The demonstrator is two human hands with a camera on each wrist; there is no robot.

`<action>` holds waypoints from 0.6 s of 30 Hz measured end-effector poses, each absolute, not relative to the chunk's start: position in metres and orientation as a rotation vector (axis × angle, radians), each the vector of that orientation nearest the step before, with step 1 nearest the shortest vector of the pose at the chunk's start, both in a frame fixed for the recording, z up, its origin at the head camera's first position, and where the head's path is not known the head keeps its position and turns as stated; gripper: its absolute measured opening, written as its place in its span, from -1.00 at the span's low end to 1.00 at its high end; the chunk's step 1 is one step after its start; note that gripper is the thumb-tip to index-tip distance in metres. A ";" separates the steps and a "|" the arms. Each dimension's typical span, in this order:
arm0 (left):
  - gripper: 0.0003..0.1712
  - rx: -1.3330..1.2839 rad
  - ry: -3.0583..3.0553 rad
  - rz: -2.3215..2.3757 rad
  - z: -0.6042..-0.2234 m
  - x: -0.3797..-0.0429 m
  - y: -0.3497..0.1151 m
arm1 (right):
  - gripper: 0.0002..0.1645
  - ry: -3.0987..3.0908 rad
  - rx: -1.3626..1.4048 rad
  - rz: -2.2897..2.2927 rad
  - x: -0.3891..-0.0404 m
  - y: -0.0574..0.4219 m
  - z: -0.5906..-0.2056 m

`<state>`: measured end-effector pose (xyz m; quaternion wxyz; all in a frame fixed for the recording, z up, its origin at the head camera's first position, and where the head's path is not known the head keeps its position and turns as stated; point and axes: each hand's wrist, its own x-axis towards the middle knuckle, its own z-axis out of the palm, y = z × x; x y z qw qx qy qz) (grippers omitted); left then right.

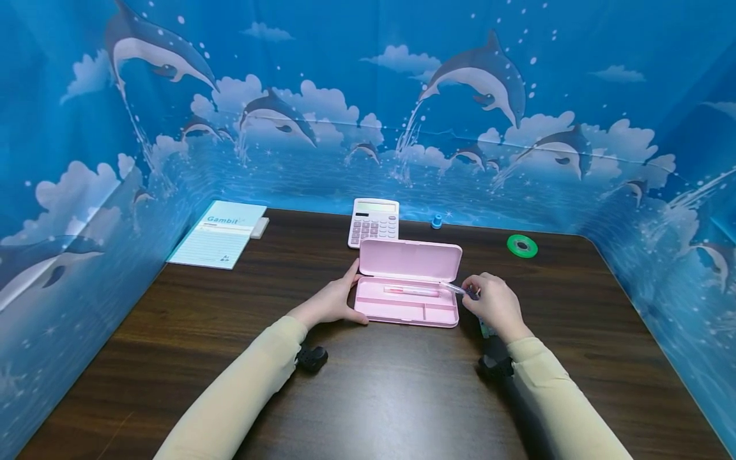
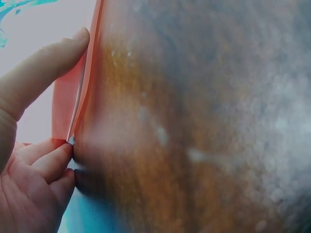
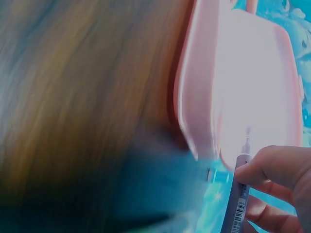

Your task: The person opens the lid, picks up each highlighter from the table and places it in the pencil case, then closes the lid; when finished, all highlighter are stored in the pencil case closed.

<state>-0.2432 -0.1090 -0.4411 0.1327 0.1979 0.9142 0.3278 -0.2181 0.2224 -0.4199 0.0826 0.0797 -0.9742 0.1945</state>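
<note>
A pink pencil case (image 1: 413,309) lies with its lid (image 1: 411,259) raised. Inside its long compartment is a pen with pinkish parts (image 1: 411,291). My left hand (image 1: 332,300) grips the case's left end, thumb by the front corner and fingers toward the back; the left wrist view shows the thumb and fingertips against the pink case wall (image 2: 69,104). Between thumb and fingers, my right hand (image 1: 496,303) pinches a dark-barrelled pen (image 3: 238,206) with a barcode label. This pen's clear tip end points over the case's right back corner.
Behind the case lies a white calculator (image 1: 374,220). At the back left are a pale Gambit notebook (image 1: 218,235) and a small white block (image 1: 260,228). A small blue item (image 1: 436,222) and a green ring-shaped roll (image 1: 522,246) sit at the back right. My right wrist partly hides a greenish object (image 1: 485,329).
</note>
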 end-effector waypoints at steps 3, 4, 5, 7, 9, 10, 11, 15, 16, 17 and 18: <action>0.52 0.573 2.651 0.950 -0.440 -0.243 -0.109 | -0.81 -2.899 0.296 0.582 -0.220 0.212 -0.422; 0.52 0.572 2.653 0.945 -0.440 -0.243 -0.109 | -0.82 -2.896 0.314 0.589 -0.221 0.209 -0.422; 0.52 0.570 2.653 0.944 -0.440 -0.243 -0.109 | -0.82 -2.892 0.331 0.602 -0.222 0.205 -0.422; 0.52 0.570 2.654 0.945 -0.440 -0.243 -0.109 | -0.84 -2.879 0.370 0.636 -0.224 0.197 -0.422; 0.52 0.568 2.653 0.947 -0.441 -0.243 -0.109 | -0.86 -2.868 0.404 0.646 -0.226 0.189 -0.422; 0.52 0.569 2.651 0.948 -0.441 -0.244 -0.109 | -0.86 -2.866 0.416 0.644 -0.226 0.185 -0.422; 0.52 0.570 2.648 0.953 -0.441 -0.244 -0.109 | -0.87 -2.866 0.431 0.643 -0.227 0.181 -0.422; 0.52 0.589 2.649 0.953 -0.442 -0.244 -0.108 | -0.89 -2.903 0.479 0.642 -0.230 0.166 -0.423; 0.52 0.596 2.651 0.952 -0.442 -0.244 -0.108 | -0.89 -2.916 0.489 0.641 -0.231 0.162 -0.423; 0.52 0.601 2.655 0.949 -0.442 -0.244 -0.108 | -0.89 -2.931 0.495 0.641 -0.232 0.159 -0.423; 0.52 0.605 2.659 0.943 -0.442 -0.244 -0.109 | -0.89 -2.945 0.501 0.642 -0.232 0.156 -0.423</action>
